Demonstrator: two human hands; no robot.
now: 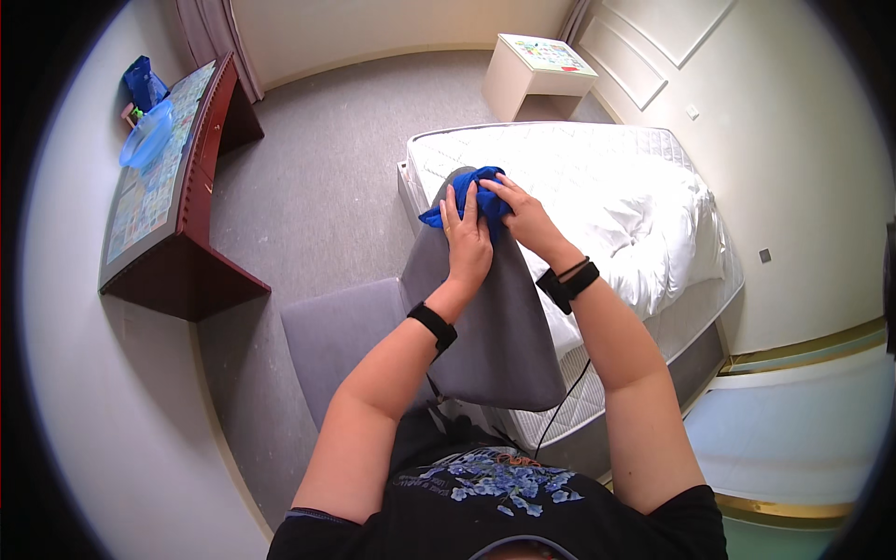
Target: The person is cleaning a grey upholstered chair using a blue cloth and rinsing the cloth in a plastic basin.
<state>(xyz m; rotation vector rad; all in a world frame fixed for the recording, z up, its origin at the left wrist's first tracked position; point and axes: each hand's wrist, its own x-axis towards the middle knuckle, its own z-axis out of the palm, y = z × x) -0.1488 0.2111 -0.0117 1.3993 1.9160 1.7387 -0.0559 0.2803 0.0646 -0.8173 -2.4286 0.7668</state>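
Both hands are pressing together on a crumpled bright blue cloth (pixel 471 196) at the top of a grey upholstered chair back (pixel 490 317): left hand (pixel 467 238) lying flat over it, right hand (pixel 525 217) pinching its upper edge. The cloth looks soft, light and easily bunched. Bunched up, it is showing no clear long axis.

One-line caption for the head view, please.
Both hands, left and right, press a blue cloth on a grey chair's backrest beside a bed.
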